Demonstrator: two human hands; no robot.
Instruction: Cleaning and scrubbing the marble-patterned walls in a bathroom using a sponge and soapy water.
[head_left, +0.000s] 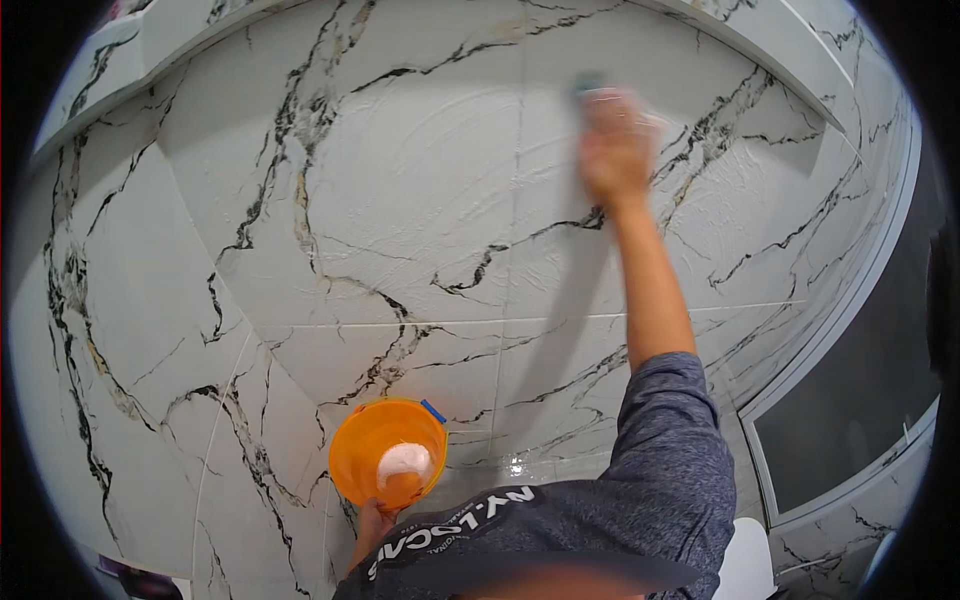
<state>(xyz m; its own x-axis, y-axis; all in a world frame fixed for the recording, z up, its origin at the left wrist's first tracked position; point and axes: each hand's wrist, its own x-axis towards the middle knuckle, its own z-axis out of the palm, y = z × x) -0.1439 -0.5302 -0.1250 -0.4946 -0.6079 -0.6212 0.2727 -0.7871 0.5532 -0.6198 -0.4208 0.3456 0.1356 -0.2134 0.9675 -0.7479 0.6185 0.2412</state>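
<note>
My right hand (616, 154) is stretched out to the marble-patterned wall tiles (420, 172). It is blurred, with a greenish scrubbing pad or sponge (589, 81) showing at its fingertips. Wet, soapy streaks curve over the tiles to its left and below it. Low in front of my body, my left hand (377, 511) grips the near rim of an orange plastic bucket (352, 454). White foam (405, 456) lies inside the bucket, and a blue piece (433, 411) sits on the rim. The fingers under the bucket's edge are partly hidden.
A tiled ledge (750, 52) juts out along the top of the wall. To the right stands a white-framed dark panel (847, 435). Part of a white object (746, 562) shows beside my right side. Wet floor (517, 469) glints below the wall.
</note>
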